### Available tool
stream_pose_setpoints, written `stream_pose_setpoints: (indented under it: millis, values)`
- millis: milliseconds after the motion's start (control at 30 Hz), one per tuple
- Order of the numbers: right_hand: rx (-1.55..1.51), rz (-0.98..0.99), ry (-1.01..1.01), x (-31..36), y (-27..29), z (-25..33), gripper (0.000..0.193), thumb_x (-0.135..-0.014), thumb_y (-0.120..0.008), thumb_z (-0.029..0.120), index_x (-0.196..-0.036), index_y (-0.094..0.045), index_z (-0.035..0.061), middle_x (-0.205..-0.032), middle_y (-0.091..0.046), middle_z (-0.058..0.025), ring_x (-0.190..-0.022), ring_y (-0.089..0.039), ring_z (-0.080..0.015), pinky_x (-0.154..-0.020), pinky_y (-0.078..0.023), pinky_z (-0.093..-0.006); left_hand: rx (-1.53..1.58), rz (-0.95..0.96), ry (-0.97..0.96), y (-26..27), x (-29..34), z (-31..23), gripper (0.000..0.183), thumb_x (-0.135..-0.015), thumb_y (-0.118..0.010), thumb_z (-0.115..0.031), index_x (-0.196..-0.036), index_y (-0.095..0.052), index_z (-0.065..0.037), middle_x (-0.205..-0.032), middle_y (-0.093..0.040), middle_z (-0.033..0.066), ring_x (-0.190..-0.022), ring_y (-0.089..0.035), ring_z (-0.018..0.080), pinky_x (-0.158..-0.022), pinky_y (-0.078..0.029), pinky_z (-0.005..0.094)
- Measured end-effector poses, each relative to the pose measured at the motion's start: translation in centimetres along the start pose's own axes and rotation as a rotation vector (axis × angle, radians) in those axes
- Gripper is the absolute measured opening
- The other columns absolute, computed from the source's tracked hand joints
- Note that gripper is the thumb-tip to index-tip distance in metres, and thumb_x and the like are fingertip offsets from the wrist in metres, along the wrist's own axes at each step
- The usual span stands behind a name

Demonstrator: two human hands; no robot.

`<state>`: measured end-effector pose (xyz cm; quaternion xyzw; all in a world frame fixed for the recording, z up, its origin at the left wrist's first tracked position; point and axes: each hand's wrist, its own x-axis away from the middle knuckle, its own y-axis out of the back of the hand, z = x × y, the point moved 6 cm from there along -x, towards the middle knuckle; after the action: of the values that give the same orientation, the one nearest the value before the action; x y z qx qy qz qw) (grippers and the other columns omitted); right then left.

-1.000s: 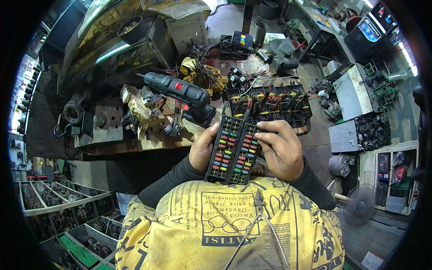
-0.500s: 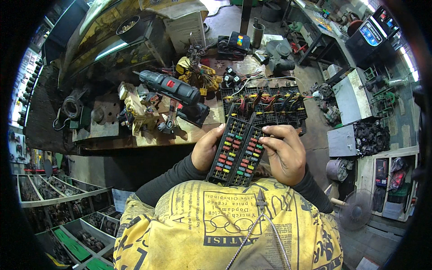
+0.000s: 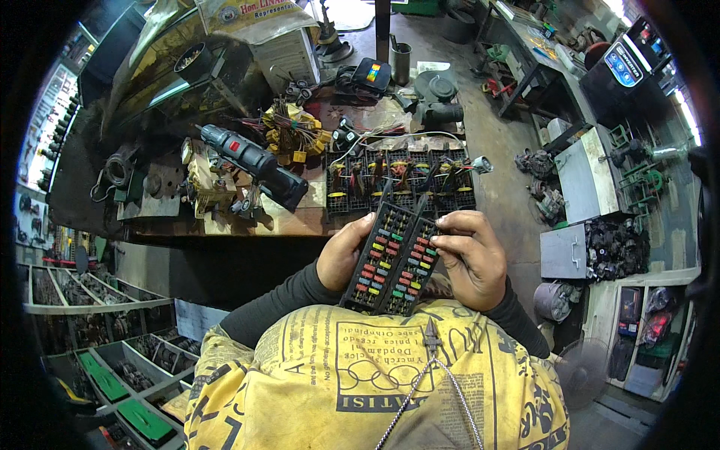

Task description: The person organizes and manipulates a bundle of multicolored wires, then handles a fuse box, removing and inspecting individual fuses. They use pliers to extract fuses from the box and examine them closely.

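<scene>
A black fuse box with two rows of small coloured blade fuses, red, yellow, blue and green, is held tilted in front of my chest. My left hand grips its left side, with the thumb along the upper edge. At the upper right side, my right hand has its thumb and forefinger closed on the box's edge, close to the fuses. Whether a single fuse is pinched there I cannot make out. Just beyond, on the bench, lies a row of black fuse-box housings with coloured wires.
On the bench lie a cordless drill, yellow connectors with wires and a dark motor-like part. Compartmented shelving stands at lower left. A grey drawer of black parts and a fan are at right.
The view has shifted, so the bench and its things appear farther left. Both hands keep hold of the fuse box in nearly the same pose.
</scene>
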<state>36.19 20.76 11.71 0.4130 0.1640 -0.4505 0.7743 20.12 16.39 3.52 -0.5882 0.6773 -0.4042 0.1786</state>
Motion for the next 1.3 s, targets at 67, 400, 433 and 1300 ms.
stream_pose_setpoints:
  millis: [67,400,433,1300]
  values:
    - [-0.050,0.010,-0.003,0.4,1.4,-0.9,0.020,-0.071,-0.070,-0.006,-0.089,-0.063,-0.0011,-0.099,-0.059,-0.0144,-0.091,-0.059,-0.0295,-0.076,-0.050,-0.0361,0.014,-0.031,0.017,-0.9,-0.6,1.0,0.043,-0.103,-0.027,-0.027,-0.120,-0.053,0.002,-0.111,-0.064,0.0130,-0.096,-0.063,0.0173,-0.086,-0.052,0.0298]
    - [-0.228,0.106,0.061,0.4,5.1,-4.8,0.023,-0.070,-0.069,-0.008,-0.090,-0.064,-0.0010,-0.101,-0.057,-0.0155,-0.092,-0.059,-0.0293,-0.078,-0.049,-0.0357,-0.039,-0.090,-0.139,-4.0,-2.5,3.2,0.041,-0.100,-0.032,-0.027,-0.120,-0.054,0.003,-0.109,-0.064,0.0140,-0.093,-0.064,0.0172,-0.084,-0.052,0.0295]
    - [-0.245,0.121,0.073,0.3,5.1,-5.0,0.023,-0.070,-0.069,-0.008,-0.091,-0.064,-0.0010,-0.101,-0.057,-0.0155,-0.092,-0.059,-0.0293,-0.078,-0.049,-0.0358,-0.044,-0.128,-0.151,-4.0,-2.6,3.4,0.041,-0.100,-0.033,-0.027,-0.119,-0.054,0.003,-0.108,-0.065,0.0141,-0.092,-0.065,0.0172,-0.084,-0.052,0.0293]
    - [-0.425,0.168,-0.169,0.6,6.1,-10.2,0.019,-0.078,-0.064,-0.011,-0.093,-0.065,-0.0004,-0.107,-0.058,-0.0124,-0.091,-0.061,-0.0192,-0.076,-0.052,-0.0290,0.264,-0.117,-0.204,-4.5,-7.0,5.7,0.048,-0.100,-0.032,-0.034,-0.123,-0.051,0.003,-0.112,-0.064,0.0180,-0.096,-0.066,0.0245,-0.084,-0.055,0.0359]
